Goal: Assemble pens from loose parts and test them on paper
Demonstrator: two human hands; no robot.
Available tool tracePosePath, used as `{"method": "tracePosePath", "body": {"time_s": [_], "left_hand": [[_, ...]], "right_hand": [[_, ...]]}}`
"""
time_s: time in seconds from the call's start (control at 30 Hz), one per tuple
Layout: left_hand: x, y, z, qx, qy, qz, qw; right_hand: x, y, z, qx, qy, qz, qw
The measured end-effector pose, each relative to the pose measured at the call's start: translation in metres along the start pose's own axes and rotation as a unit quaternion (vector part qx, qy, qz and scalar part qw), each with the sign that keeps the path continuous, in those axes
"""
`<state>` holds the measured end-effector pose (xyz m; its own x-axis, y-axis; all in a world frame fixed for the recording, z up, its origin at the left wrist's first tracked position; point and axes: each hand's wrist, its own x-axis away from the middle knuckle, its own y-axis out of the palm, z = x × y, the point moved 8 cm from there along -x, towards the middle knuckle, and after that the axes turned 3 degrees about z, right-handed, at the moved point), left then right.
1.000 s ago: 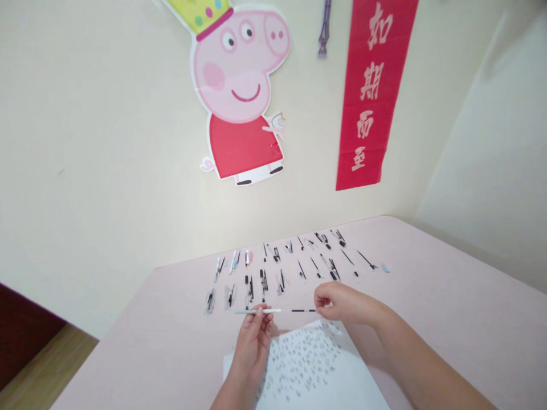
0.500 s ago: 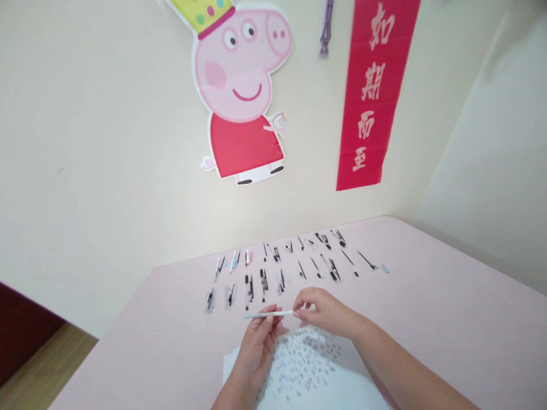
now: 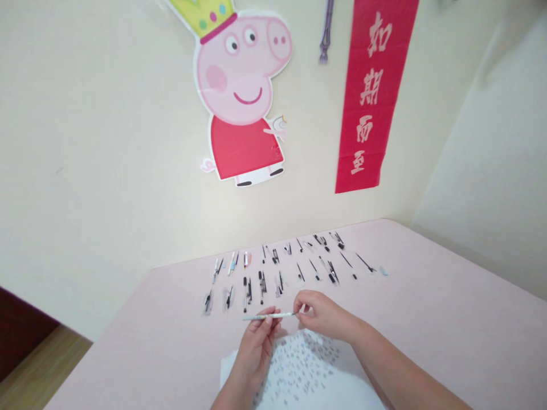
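A slim pale pen (image 3: pixel 256 317) with a patterned barrel lies level across the fingers of my left hand (image 3: pixel 261 336). That hand is closed on it, thumb on top. My right hand (image 3: pixel 318 310) pinches at the pen's right end with thumb and forefinger. A short dark tip shows between the white barrel end and those fingertips; what else the fingers cover is hidden. Beneath both hands lies a white sheet (image 3: pixel 359 381) covered with many small dark marks.
Behind my hands, two rows of pen parts cover the pink tabletop (image 3: pixel 427 319), among them black refills (image 3: pixel 249 289), caps and clear barrels. A light blue piece (image 3: pixel 383 271) lies at the right end. The wall (image 3: pixel 128 171) rises behind the table with a pig cutout (image 3: pixel 245 148) and red banner (image 3: pixel 363 114).
A dark tip now shows at the pen's right end, by my right fingertips, where the white barrel met them before. My hands have otherwise barely moved; the view has shifted slightly.
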<state>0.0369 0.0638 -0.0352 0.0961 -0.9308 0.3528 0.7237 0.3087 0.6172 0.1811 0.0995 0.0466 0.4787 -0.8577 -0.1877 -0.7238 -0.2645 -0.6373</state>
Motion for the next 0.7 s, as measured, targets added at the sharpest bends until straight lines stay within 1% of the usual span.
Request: {"method": "tracePosePath", "body": {"time_s": [0.13,0.23,0.33,0.4,0.5,0.57,0.63,0.7], "left_hand": [[-0.001,0.0,-0.001,0.0,0.0,-0.006,1.0],[-0.001,0.0,-0.002,0.004,0.0,-0.003,1.0],[-0.001,-0.001,-0.001,0.007,-0.002,0.007,1.0],[-0.001,-0.001,0.0,0.009,-0.004,0.02,1.0],[0.0,0.0,0.001,0.004,-0.011,0.032,0.999],[0.0,0.0,0.0,-0.001,-0.021,0.033,0.999],[0.001,0.001,-0.001,-0.005,-0.029,0.029,0.999],[0.001,0.003,-0.001,-0.007,-0.033,0.025,0.999]], "right_hand": [[0.0,0.002,0.0,-0.012,0.01,-0.008,1.0],[0.0,-0.001,0.003,-0.02,0.004,-0.001,1.0],[-0.003,-0.009,0.013,-0.028,0.0,0.016,0.999],[-0.007,-0.021,0.028,-0.028,0.015,0.036,0.999],[-0.009,-0.052,0.058,-0.007,0.044,0.102,0.994],[-0.005,-0.082,0.083,0.039,0.064,0.174,0.982],[0.01,-0.118,0.111,0.119,0.099,0.276,0.949],[0.03,-0.147,0.136,0.232,0.127,0.352,0.898]]}}
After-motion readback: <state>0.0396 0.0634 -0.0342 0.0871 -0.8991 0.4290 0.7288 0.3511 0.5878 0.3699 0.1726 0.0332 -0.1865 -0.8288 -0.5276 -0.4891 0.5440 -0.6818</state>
